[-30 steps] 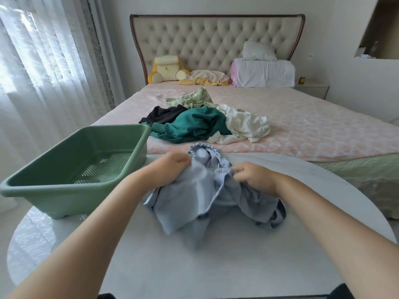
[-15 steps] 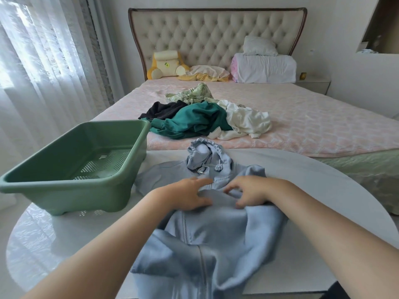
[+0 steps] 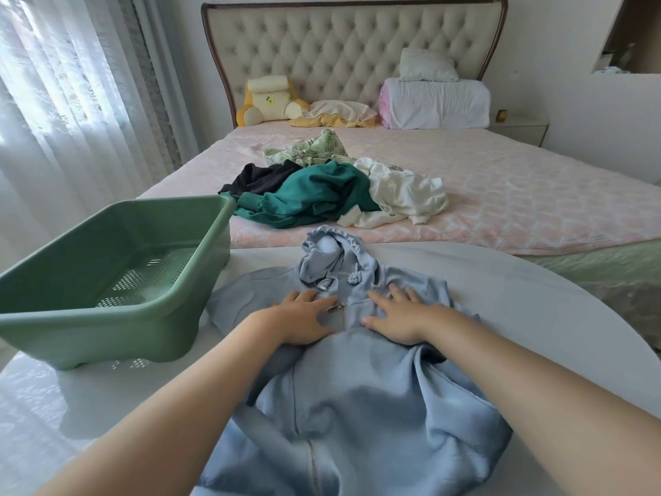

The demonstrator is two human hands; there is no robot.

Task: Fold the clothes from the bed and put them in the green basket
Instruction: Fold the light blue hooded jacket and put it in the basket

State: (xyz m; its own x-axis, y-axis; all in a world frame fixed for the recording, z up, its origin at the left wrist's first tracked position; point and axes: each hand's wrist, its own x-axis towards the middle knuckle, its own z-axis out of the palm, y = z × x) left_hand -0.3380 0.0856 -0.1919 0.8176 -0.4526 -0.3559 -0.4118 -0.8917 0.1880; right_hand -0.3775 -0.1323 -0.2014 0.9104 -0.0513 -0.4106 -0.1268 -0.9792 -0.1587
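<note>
A light blue zip hoodie [image 3: 361, 399] lies spread front-up on the white round table [image 3: 536, 302], its hood toward the bed. My left hand [image 3: 304, 318] presses flat on the chest left of the zipper. My right hand [image 3: 400, 316] presses flat on the chest right of it. The green basket [image 3: 107, 281] stands empty on the table's left side. On the pink bed [image 3: 536, 195] lies a pile of clothes: a teal garment [image 3: 314, 195], a black one [image 3: 257, 177], a white one [image 3: 404, 195] and a leaf-print one [image 3: 314, 148].
Pillows, a yellow cushion [image 3: 268, 102] and a folded white duvet [image 3: 436, 102] sit by the tufted headboard. White curtains [image 3: 71, 102] hang on the left. A nightstand [image 3: 518, 128] stands right of the bed.
The bunched hoodie that both hands gripped has been laid out flat on the table. Both hands have let go and now lie flat on its chest.
</note>
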